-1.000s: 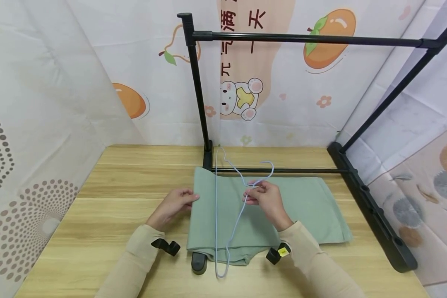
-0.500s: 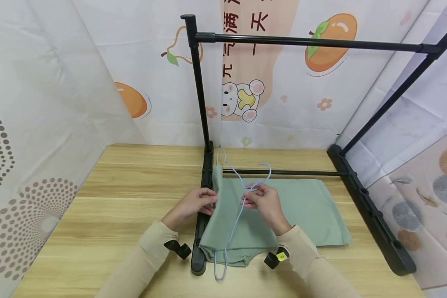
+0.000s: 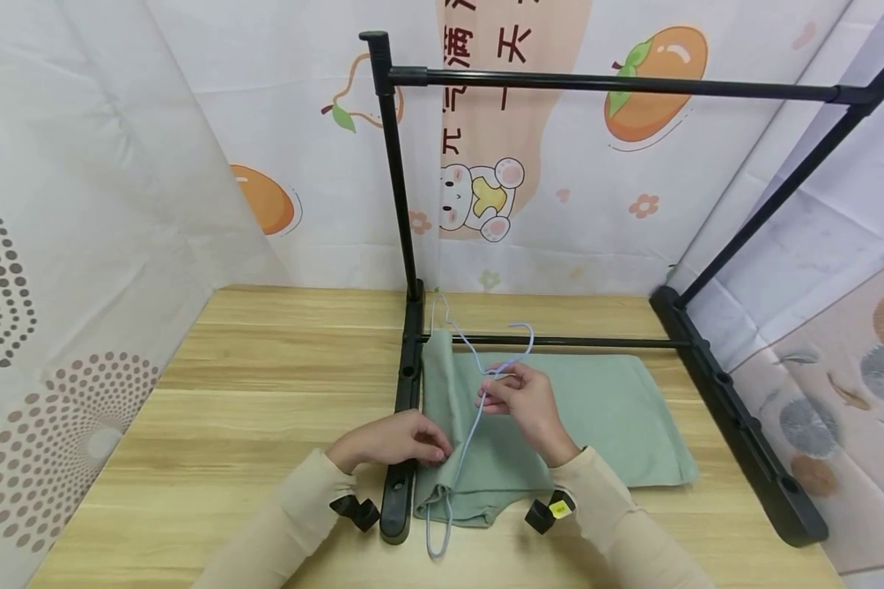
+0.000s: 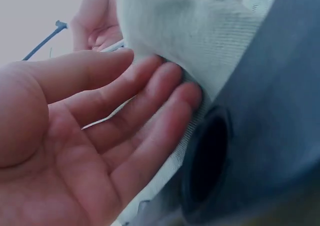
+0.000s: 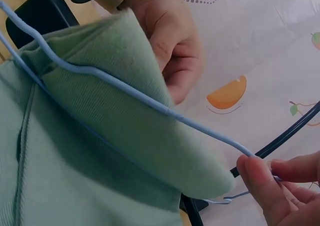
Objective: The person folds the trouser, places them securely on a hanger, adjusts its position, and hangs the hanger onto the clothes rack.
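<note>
Green folded trousers (image 3: 597,417) lie flat on the table, their left end turned up into a narrow fold (image 3: 438,384). A light blue wire hanger (image 3: 471,433) lies over them, hook to the right. Its long bar is largely hidden by the fold, which sits inside the hanger's frame. My right hand (image 3: 523,405) pinches the hanger near the base of its hook. At the fold's lower part is my left hand (image 3: 405,442). In the left wrist view, the left fingertips (image 4: 187,93) touch the cloth, fingers extended and thumb apart from it.
A black garment rack stands around the trousers, with a top rail (image 3: 597,82), a low crossbar (image 3: 560,339), a left foot (image 3: 396,499) beside my left hand and a right foot (image 3: 751,425). Printed curtains (image 3: 309,262) border the wooden table (image 3: 265,352).
My left hand has folded the trousers' left end rightward over the hanger's bar, then slid down toward the near end of the fold. My right hand still holds the hanger in nearly the same place.
</note>
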### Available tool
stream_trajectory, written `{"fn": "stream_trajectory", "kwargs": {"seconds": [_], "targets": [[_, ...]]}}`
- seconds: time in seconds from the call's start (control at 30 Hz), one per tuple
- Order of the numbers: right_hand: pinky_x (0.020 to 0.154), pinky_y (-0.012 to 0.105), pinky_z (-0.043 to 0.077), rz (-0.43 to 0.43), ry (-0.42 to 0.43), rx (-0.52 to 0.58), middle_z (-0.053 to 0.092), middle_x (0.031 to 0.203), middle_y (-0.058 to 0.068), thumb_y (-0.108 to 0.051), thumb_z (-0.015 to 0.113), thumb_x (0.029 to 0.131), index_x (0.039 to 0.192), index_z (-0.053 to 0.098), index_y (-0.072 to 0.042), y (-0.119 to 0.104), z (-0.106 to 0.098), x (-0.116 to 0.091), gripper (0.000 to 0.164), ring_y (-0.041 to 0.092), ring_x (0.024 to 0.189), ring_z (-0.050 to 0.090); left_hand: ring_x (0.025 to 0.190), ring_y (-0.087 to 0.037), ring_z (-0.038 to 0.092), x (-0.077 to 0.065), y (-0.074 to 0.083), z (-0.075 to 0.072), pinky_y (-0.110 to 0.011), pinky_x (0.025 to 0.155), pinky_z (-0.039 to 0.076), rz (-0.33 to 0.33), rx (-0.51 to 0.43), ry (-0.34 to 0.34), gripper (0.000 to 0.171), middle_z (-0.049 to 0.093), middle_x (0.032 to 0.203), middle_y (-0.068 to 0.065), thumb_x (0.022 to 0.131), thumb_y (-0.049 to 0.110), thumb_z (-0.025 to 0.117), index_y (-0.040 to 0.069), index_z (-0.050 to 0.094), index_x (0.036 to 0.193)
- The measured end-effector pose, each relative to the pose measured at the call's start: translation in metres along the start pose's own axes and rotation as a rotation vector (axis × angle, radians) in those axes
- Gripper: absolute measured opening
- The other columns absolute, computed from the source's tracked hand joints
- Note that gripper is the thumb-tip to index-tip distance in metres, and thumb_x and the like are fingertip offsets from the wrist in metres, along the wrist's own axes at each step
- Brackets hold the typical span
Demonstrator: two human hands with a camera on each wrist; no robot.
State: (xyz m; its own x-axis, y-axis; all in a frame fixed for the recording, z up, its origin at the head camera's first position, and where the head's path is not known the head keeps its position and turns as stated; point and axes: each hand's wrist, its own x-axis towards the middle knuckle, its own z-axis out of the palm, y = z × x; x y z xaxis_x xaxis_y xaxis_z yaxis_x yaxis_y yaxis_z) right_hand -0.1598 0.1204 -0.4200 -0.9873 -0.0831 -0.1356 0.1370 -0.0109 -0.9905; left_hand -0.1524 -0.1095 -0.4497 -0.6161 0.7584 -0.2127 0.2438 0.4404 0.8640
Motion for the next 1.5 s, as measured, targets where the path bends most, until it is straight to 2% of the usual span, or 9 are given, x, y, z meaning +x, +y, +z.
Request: {"fn": "stream_trajectory", "kwargs": {"seconds": [0.2,0.3,0.37,0.53,0.73,1.03,1.13,1.27,1.5], "targets": [[0.065,0.030,0.060,0.000,-0.032,0.005,0.072,0.079,0.008,0.005,0.061,0.091,0.114,0.055,0.013,-0.002,0.001,-0.002,0.025,0.013,0.067,0.071,0.112,-0.010,0.058,0.010,0.004,0.004,-0.023,0.097,0.047,0.076,0.247,-0.144,0.026,0.066,0.125,-0.007,0.097,0.011,0.057,0.005,0.069,0.119],[0.064,0.030,0.060,-0.002,-0.042,0.009,0.072,0.077,0.005,0.005,0.061,0.091,0.115,0.055,0.013,-0.002,0.001,-0.002,0.026,0.013,0.066,0.071,0.122,-0.016,0.055,0.012,0.006,0.003,-0.025,0.103,0.044,0.099,0.305,-0.228,0.023,0.062,0.131,-0.009,0.097,0.011,0.056,0.007,0.072,0.113],[0.065,0.030,0.060,-0.007,-0.049,0.006,0.071,0.077,0.004,0.005,0.061,0.091,0.115,0.055,0.013,-0.003,0.001,-0.002,0.026,0.013,0.067,0.071,0.126,-0.017,0.055,0.012,0.007,0.000,-0.024,0.104,0.044,0.095,0.303,-0.246,0.023,0.062,0.132,-0.009,0.098,0.011,0.055,0.008,0.073,0.111],[0.065,0.030,0.060,-0.015,-0.060,-0.008,0.071,0.078,0.006,0.005,0.061,0.091,0.115,0.055,0.013,-0.002,0.000,-0.002,0.026,0.013,0.066,0.071,0.121,-0.019,0.059,0.012,0.011,-0.016,-0.027,0.100,0.049,0.070,0.315,-0.149,0.026,0.065,0.128,-0.009,0.098,0.014,0.057,0.004,0.068,0.119],[0.060,0.026,0.058,-0.061,-0.061,-0.109,0.070,0.079,0.010,0.003,0.062,0.091,0.113,0.055,0.012,0.001,0.000,-0.002,0.025,0.010,0.061,0.066,0.130,-0.035,0.051,0.016,0.021,-0.040,-0.048,0.108,0.042,0.011,0.383,-0.032,0.033,0.056,0.138,-0.018,0.097,0.017,0.058,-0.001,0.063,0.125],[0.055,0.024,0.054,-0.121,-0.084,-0.189,0.068,0.074,0.009,-0.001,0.064,0.091,0.111,0.058,0.008,0.004,-0.002,-0.001,0.023,0.010,0.054,0.062,0.139,-0.034,0.042,0.045,0.012,-0.063,-0.048,0.114,0.036,-0.108,0.480,0.109,0.043,0.045,0.149,-0.017,0.097,0.019,0.059,0.001,0.054,0.136],[0.055,0.024,0.054,-0.128,-0.098,-0.202,0.068,0.074,0.012,-0.002,0.063,0.092,0.112,0.057,0.008,0.004,-0.002,0.000,0.023,0.010,0.053,0.061,0.144,-0.033,0.034,0.058,0.006,-0.067,-0.046,0.117,0.031,-0.128,0.570,0.087,0.049,0.035,0.156,-0.016,0.096,0.021,0.061,0.001,0.050,0.140],[0.054,0.024,0.054,-0.142,-0.105,-0.224,0.067,0.073,0.013,-0.002,0.063,0.092,0.112,0.057,0.007,0.004,-0.002,-0.001,0.022,0.010,0.053,0.060,0.149,-0.031,0.022,0.071,0.005,-0.066,-0.045,0.120,0.025,-0.141,0.669,0.003,0.057,0.026,0.160,-0.016,0.095,0.025,0.064,0.003,0.046,0.144],[0.054,0.024,0.054,-0.156,-0.103,-0.248,0.067,0.070,0.010,-0.001,0.063,0.092,0.111,0.058,0.006,0.002,-0.002,-0.003,0.021,0.009,0.052,0.060,0.151,-0.026,0.018,0.083,0.009,-0.060,-0.054,0.120,0.021,-0.228,0.841,-0.087,0.058,0.029,0.160,-0.009,0.093,0.034,0.065,0.014,0.047,0.145]]}}
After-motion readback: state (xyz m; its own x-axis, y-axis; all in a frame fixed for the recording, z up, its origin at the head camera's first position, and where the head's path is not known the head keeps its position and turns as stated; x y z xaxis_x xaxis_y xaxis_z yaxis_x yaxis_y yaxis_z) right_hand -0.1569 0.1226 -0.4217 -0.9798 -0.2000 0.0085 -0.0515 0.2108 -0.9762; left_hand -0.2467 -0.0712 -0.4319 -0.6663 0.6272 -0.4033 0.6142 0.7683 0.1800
